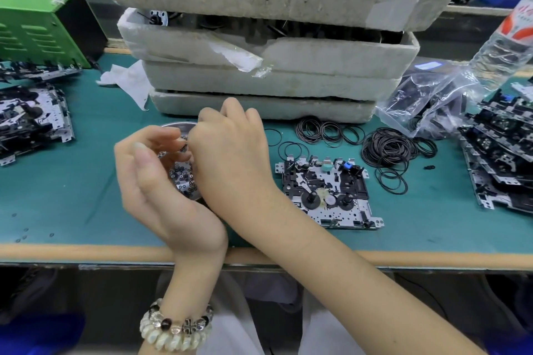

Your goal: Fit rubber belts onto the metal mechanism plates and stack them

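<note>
Over the metal dish [173,125] of small rings near the worktop's [72,196] front edge, the left hand [150,170] is cupped and the right hand [230,153] curled; what either pinches I cannot tell. The rubber belts [386,150] probably want seating evenly round the mechanism plate [326,193] just right of the hands. Foam trays [274,66] crowd behind; stacked plates [496,164] line the right edge.

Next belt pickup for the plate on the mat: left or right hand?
Right, probably. The right hand is nearer the loose belts and the plate; the left hand is over the dish's far side.
</note>
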Tool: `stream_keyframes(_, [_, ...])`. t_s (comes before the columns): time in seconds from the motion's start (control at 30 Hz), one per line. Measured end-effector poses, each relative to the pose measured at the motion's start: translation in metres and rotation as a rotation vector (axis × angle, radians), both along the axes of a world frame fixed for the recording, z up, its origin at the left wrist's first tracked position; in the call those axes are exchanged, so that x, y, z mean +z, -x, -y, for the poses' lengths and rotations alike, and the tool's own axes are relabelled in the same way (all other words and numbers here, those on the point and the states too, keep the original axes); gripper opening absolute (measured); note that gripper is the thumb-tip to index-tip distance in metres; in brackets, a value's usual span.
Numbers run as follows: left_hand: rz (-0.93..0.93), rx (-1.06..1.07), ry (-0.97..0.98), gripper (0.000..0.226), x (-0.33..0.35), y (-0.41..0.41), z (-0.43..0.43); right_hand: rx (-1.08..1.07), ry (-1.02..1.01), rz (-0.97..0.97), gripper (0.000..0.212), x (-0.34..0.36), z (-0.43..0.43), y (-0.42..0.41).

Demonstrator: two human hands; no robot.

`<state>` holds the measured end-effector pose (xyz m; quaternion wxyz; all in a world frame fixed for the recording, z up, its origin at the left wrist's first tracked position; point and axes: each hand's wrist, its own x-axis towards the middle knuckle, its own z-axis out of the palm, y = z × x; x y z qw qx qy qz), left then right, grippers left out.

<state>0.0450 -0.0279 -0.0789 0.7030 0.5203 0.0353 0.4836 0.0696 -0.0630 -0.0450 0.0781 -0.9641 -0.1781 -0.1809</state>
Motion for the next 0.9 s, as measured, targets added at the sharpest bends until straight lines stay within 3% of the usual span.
stream_keyframes(0.1, [0.004, -0.064, -0.071, 0.026, -0.002, -0.001, -0.003, 0.01, -0.12, -0.02, 0.005, 0.007, 0.014, -0.002])
stream_keyframes(0.2, [0.021, -0.151, -0.168, 0.022, -0.004, -0.003, -0.004, -0.004, -0.348, -0.129, 0.011, 0.015, 0.036, 0.001])
stream_keyframes(0.4, [-0.075, -0.522, -0.545, 0.021, -0.004, 0.002, -0.001, -0.194, -0.706, -0.095, 0.011, 0.015, 0.106, 0.024])
stream_keyframes(0.53, [-0.22, -0.758, -0.888, 0.051, -0.005, 0.003, 0.0, -0.365, -0.667, -0.132, 0.023, 0.006, 0.13, 0.037])
stream_keyframes(0.63, [-0.267, -0.865, -1.165, 0.078, -0.009, 0.001, 0.002, -0.386, -0.59, -0.191, 0.018, 0.001, 0.129, 0.039])
stream_keyframes(0.73, [-0.308, -0.887, -1.21, 0.089, -0.011, -0.002, 0.004, -0.409, -0.528, -0.241, 0.005, -0.003, 0.127, 0.036])
stream_keyframes(0.9, [-0.343, -0.882, -1.18, 0.094, -0.013, -0.004, 0.002, -0.473, -0.488, -0.285, 0.01, 0.0, 0.123, 0.035])
